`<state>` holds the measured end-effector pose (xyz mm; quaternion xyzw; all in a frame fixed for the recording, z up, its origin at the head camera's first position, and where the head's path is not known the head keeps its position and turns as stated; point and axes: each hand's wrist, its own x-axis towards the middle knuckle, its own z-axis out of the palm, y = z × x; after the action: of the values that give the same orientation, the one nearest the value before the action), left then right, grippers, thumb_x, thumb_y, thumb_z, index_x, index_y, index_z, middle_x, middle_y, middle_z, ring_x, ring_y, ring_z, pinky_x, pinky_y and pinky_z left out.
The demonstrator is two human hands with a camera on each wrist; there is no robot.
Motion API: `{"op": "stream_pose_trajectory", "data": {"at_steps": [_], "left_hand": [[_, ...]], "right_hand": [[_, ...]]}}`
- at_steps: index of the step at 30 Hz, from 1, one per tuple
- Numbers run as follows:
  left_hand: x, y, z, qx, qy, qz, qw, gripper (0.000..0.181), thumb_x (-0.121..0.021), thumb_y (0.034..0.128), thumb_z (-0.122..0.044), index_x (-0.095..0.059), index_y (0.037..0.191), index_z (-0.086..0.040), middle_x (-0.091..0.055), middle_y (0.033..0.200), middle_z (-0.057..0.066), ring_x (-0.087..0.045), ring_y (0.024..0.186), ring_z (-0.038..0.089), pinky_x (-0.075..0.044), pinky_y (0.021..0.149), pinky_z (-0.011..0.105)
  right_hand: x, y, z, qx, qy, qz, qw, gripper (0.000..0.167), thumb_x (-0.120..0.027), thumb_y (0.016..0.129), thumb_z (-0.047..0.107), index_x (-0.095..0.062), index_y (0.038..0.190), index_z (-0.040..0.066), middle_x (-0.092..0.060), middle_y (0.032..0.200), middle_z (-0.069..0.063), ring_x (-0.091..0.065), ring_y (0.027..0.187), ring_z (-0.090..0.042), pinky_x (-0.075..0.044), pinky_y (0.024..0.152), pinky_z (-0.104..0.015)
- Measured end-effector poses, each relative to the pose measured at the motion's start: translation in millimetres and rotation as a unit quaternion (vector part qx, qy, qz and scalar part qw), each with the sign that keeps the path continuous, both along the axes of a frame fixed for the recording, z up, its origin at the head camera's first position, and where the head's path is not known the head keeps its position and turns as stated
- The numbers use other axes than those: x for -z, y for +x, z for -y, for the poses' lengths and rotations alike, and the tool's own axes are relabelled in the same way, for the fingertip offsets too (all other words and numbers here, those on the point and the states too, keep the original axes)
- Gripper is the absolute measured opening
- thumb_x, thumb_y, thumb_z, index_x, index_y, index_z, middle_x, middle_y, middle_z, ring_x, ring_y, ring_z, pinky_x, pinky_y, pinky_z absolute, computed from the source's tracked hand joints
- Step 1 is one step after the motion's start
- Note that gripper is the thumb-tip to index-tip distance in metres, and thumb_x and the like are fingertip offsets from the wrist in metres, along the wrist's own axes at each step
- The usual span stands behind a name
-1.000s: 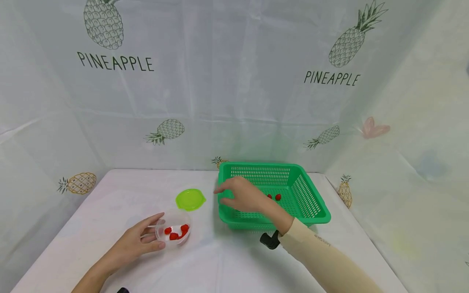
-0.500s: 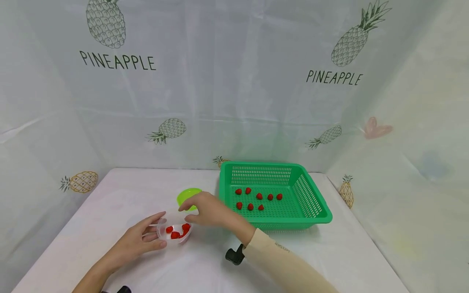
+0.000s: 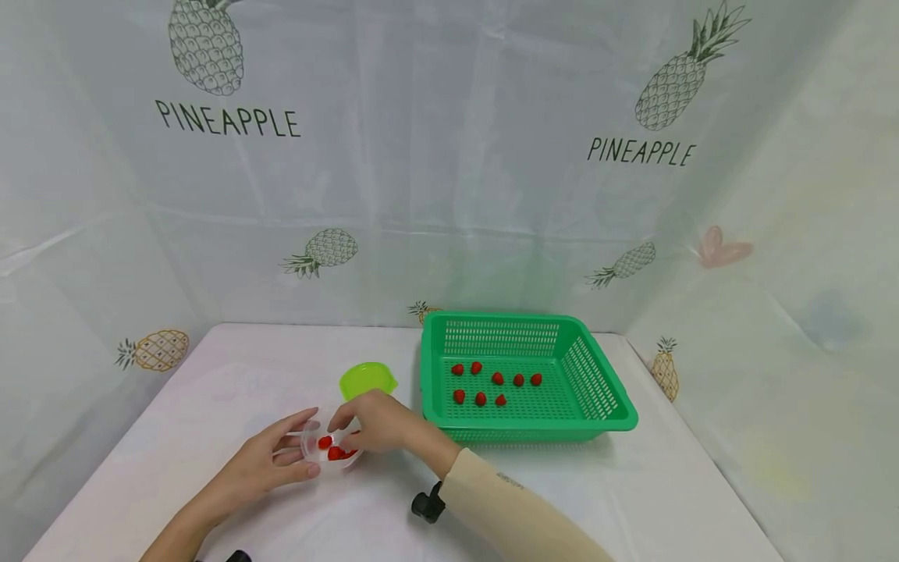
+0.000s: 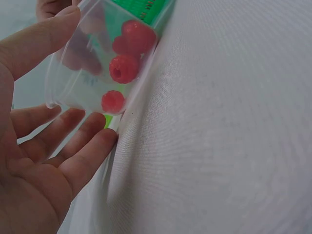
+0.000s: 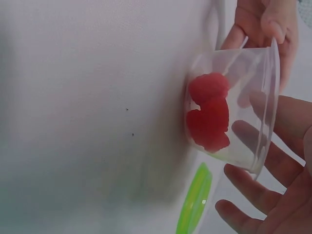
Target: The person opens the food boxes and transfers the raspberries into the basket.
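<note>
A clear plastic tub [image 3: 309, 446] with several raspberries [image 4: 123, 68] inside stands on the table. My left hand [image 3: 261, 460] holds it from the left, thumb at the near side and fingers along the far side. My right hand [image 3: 379, 421] reaches over the tub from the right. In the right wrist view its thumb and a finger [image 5: 243, 134] are inside the rim, apart from the berries, while other fingers stay outside. Nothing is seen between the right fingertips. A light green lid [image 3: 367, 378] lies behind the tub, partly covered by the right hand.
A green slotted basket [image 3: 530, 433] stands to the right, with several red raspberries [image 3: 498, 378] spread in loose rows on its floor. A white cloth covers the table [image 3: 337, 523]. Pineapple-printed sheeting [image 3: 449, 156] hangs behind and at both sides.
My right hand has moved left and down from over the basket into the tub, uncovering the berries in the basket. The left hand has stayed at the tub.
</note>
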<state>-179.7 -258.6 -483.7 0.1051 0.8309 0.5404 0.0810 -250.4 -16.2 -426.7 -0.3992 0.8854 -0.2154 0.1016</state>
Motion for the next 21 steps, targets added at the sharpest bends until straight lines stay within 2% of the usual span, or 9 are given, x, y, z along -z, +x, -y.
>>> {"op": "stream_pose_trajectory", "data": {"at_steps": [6,13,21], "left_hand": [[2.1,0.5,0.6,0.003,0.004,-0.005,1.0000,0.089,-0.086,0.0914,-0.025,-0.036,0.165,-0.015,-0.043,0.161,0.024,-0.062,0.133,0.039,-0.056,0.094,0.016],[2.0,1.3,0.9,0.002,0.007,-0.005,1.0000,0.090,-0.087,0.0910,-0.024,-0.036,0.165,-0.015,-0.043,0.161,0.023,-0.063,0.133,0.038,-0.056,0.095,0.017],[2.8,-0.5,1.2,0.006,0.004,-0.011,0.9999,0.091,-0.087,0.0908,-0.024,-0.036,0.165,-0.015,-0.044,0.160,0.024,-0.063,0.132,0.039,-0.056,0.094,0.016]], "right_hand": [[5.6,-0.8,8.3,-0.002,0.030,-0.004,0.9996,0.019,-0.080,0.096,0.019,-0.082,0.115,0.023,-0.076,0.099,0.013,-0.061,0.086,0.002,-0.049,0.072,-0.011],[6.3,-0.1,13.3,-0.008,0.040,0.008,0.9991,0.017,-0.081,0.095,0.016,-0.083,0.111,0.019,-0.074,0.089,0.013,-0.058,0.077,0.005,-0.048,0.067,-0.009],[8.6,1.5,17.3,0.017,0.037,0.038,0.9985,0.013,-0.083,0.094,0.014,-0.084,0.106,0.016,-0.070,0.078,0.014,-0.057,0.071,0.002,-0.049,0.064,-0.010]]}}
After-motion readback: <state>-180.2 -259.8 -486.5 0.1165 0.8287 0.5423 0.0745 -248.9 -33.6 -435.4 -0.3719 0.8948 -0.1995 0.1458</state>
